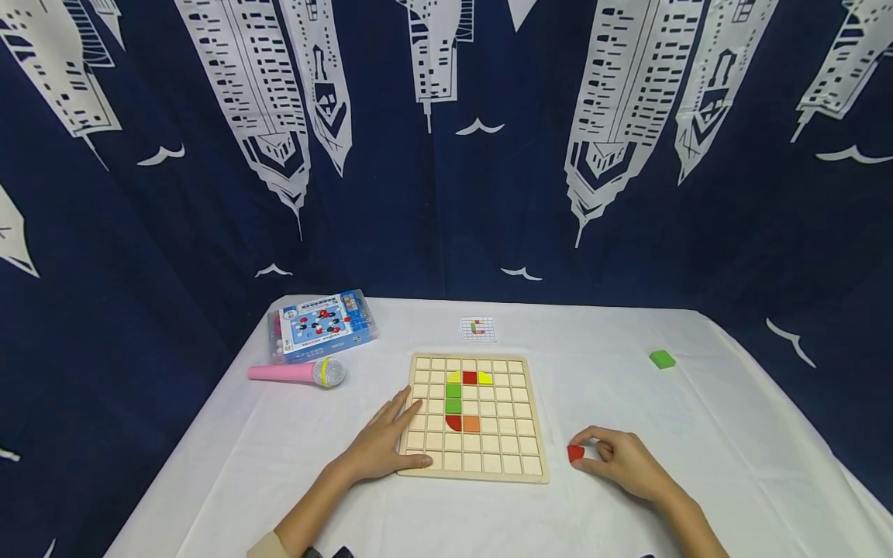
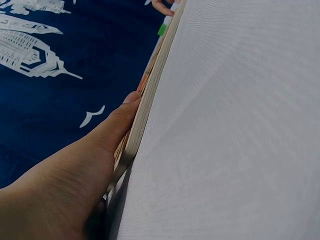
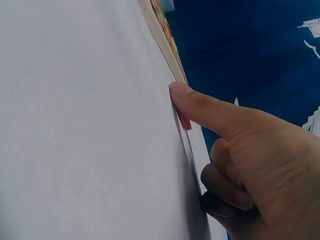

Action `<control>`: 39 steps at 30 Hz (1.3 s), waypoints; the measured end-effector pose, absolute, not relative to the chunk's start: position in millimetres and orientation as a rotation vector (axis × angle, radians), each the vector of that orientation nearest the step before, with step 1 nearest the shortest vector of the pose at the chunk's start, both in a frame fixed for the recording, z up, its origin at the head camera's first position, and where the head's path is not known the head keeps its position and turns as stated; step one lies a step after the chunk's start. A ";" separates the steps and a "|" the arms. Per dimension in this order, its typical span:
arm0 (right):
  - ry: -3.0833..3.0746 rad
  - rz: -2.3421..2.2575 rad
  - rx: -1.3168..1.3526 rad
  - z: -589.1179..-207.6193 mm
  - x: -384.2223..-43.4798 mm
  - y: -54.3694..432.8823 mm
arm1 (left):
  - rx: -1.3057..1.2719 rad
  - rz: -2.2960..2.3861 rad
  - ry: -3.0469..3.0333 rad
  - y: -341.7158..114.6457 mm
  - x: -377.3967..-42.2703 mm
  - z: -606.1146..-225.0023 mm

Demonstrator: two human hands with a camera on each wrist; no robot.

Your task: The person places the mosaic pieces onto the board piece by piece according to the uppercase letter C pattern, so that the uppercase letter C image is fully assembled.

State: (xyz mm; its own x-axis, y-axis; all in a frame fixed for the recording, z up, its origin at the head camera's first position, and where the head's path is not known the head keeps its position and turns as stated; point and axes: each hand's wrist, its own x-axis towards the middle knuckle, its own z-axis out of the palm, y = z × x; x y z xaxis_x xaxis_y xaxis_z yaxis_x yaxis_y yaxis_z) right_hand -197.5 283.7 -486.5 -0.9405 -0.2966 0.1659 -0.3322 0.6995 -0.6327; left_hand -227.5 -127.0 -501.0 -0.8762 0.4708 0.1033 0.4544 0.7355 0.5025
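Observation:
A wooden grid board [image 1: 512, 457] lies on the white table, with several coloured pieces in its squares: yellow ones, green ones, red ones and an orange square [image 1: 471, 424]. My left hand [image 1: 380, 446] rests at the board's left side, fingers spread over its edge and thumb on the near left corner. In the left wrist view, the thumb [image 2: 117, 117] lies along the board's rim. To the right of the board, my right hand [image 1: 624, 461] pinches a small red block [image 1: 575, 453] between thumb and forefinger, close to the tabletop. The right wrist view shows the red block [image 3: 185, 121] partly behind the thumb.
A green block [image 1: 662, 359] lies farther back on the right. Behind the board is a small printed pattern card [image 1: 477, 329]. At the back left are a blue boxed set [image 1: 322, 325] and a pink toy microphone [image 1: 296, 373]. A dark blue patterned cloth [image 1: 432, 217] hangs behind the table.

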 end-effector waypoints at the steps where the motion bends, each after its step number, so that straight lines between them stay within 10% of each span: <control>1: -2.844 1.076 0.524 -486.7 -199.2 281.2 | 0.772 0.831 2.897 -127.0 -227.1 -500.5; 39: -2.742 1.024 0.775 -484.3 -243.7 168.5 | 0.784 0.815 2.897 -126.6 -228.5 -499.9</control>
State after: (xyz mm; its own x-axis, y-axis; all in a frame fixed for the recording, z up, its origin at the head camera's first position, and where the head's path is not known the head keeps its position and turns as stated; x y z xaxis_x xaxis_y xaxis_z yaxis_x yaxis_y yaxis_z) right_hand -243.7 168.5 -484.3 -0.8631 -0.4235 0.2753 -0.5003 0.6414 -0.5817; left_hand -228.5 -126.6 -499.9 -0.8724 0.4779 0.1026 0.4613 0.7356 0.4961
